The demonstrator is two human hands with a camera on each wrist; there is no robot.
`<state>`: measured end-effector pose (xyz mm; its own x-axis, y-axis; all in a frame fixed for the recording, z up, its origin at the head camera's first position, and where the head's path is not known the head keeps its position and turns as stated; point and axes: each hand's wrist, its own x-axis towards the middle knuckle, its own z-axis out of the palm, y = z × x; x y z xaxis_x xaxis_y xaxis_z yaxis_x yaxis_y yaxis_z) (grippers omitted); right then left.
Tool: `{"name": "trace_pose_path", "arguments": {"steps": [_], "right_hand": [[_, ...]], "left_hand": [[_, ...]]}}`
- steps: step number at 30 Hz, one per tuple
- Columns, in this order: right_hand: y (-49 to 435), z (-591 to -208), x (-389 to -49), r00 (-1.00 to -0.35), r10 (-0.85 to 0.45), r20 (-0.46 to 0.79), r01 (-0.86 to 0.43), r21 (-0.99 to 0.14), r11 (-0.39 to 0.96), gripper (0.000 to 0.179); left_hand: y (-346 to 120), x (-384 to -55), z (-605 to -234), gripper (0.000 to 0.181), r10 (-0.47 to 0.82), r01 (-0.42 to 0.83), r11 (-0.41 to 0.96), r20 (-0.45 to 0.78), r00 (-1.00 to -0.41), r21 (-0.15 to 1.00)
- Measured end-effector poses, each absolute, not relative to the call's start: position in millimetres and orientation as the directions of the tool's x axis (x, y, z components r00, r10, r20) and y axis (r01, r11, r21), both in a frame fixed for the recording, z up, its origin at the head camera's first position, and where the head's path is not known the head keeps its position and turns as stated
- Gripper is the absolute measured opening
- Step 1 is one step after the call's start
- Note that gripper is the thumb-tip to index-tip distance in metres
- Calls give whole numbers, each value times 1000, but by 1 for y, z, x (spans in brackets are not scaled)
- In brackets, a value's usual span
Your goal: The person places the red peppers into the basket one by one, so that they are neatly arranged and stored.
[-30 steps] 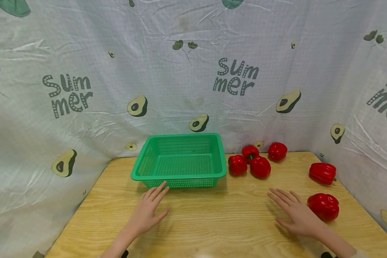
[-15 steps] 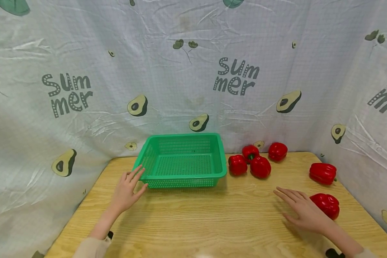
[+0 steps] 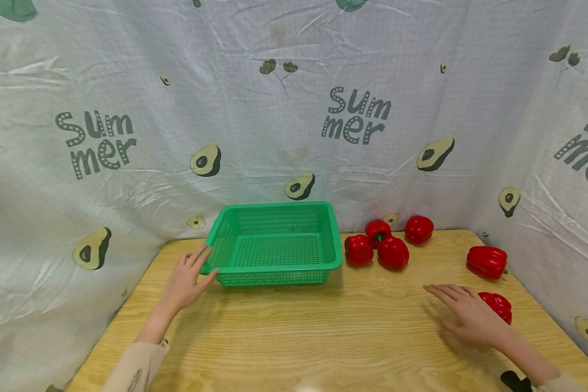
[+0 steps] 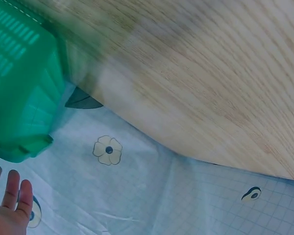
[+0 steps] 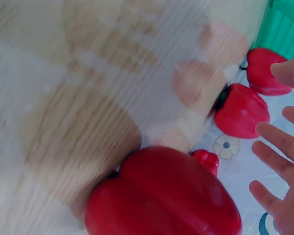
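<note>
Insp. of wood-grain counter [image 3: 313, 332]: green rectangular perforated plastic basket [image 3: 274, 270] stands upright at rear, ctr.-left, nr. white cloth w/ printed avocados and "summer" lettering [image 3: 255, 120]. Left hand [image 3: 182, 280] is at basket's near-left corner, fingers [image 4: 11, 191] extended and spread, thumb apart; actual contact w/ rim can't be confirmed from these angles. Beige sleeve [image 3: 139, 362] covers L forearm. Right hand [image 3: 475, 316] is over counter at R side, palm down, fingers [image 5: 281, 144] straight and spaced. Nearest to it: glossy red bell pepper [image 3: 497, 306], partly hidden behind hand in head view; shows large in R wrist view. Second red pepper [image 3: 487, 262] lies on its side farther back, nr. R edge, stem pointing R. Cluster of three red peppers just R of basket: front-left pepper [image 3: 359, 250], rear pepper [image 3: 376, 230] w/ stem visible, front-right pepper [image 3: 393, 253]. Sixth red pepper [image 3: 418, 229] sits behind and R of cluster, close to cloth. Black item [image 3: 515, 381] noted at R wrist.
</note>
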<state>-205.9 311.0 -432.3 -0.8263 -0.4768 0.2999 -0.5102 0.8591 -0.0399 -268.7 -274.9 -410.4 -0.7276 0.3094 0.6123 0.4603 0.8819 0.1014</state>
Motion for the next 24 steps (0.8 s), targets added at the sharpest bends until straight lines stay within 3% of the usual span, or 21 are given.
{"name": "trace_pose_path", "arguments": {"steps": [8,18,24], "right_hand": [[323,-428,-209,-798,-512,318,-534,22,845,57],[339,-433,-214,-787,-514,341,-525,66,848,58],[352,-439,-216,-734,-539,412,-535,137,834,61]], "left_hand": [[-272,-276,-407,64,247,348,917,409,-878,193],[-273,-284,-413,76,212,282,941,327,-921,184],[-276,-287,-415,81,190,253,951,310,-932,179]]}}
